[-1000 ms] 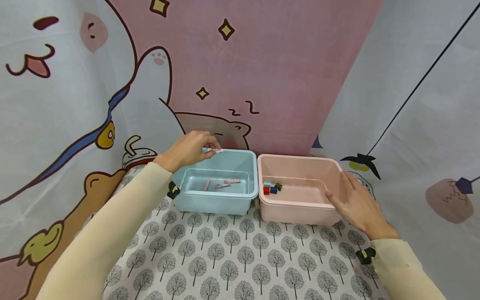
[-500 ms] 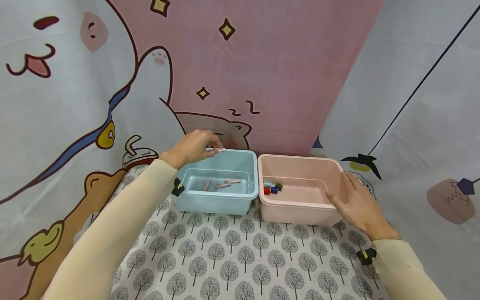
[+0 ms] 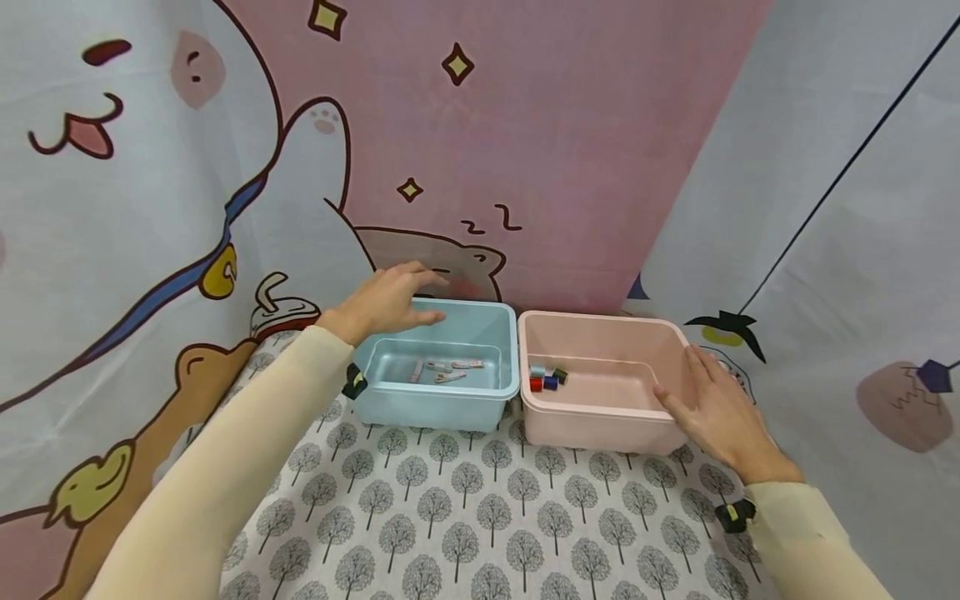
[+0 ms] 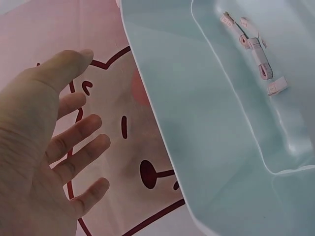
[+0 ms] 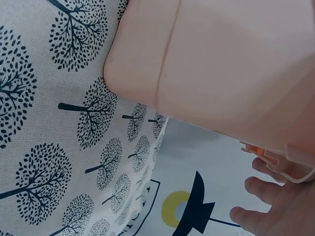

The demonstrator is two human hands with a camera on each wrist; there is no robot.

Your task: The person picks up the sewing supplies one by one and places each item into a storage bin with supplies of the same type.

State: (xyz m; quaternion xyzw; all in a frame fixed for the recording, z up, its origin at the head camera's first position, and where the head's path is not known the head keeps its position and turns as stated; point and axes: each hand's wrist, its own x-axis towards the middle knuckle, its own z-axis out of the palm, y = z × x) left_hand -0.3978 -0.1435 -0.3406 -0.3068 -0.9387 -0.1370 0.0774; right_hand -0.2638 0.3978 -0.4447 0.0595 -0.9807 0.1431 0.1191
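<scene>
My left hand (image 3: 390,302) hovers over the back left of the blue bin (image 3: 431,410), thumb and fingers spread with nothing between them. The left wrist view shows that hand (image 4: 37,137) beside the bin wall. Inside lie several short folded strips with printed marks, like folded measuring tapes (image 4: 260,58), also seen as a small cluster of tapes (image 3: 450,377) from above. My right hand (image 3: 720,412) rests at the right side of the pink bin (image 3: 600,425), thumb over its rim; in the right wrist view the loose fingers (image 5: 261,189) extend past the handle.
Several small thread spools (image 3: 551,382), red, blue, green and pale, sit at the left end of the pink bin. Both bins stand side by side on a tree-print cloth (image 3: 480,517). A cartoon curtain (image 3: 585,150) hangs right behind them.
My left hand has let go of a folded tape, its fingers spreading apart; one more tape now lies among those in the blue bin. The right hand has stayed in place.
</scene>
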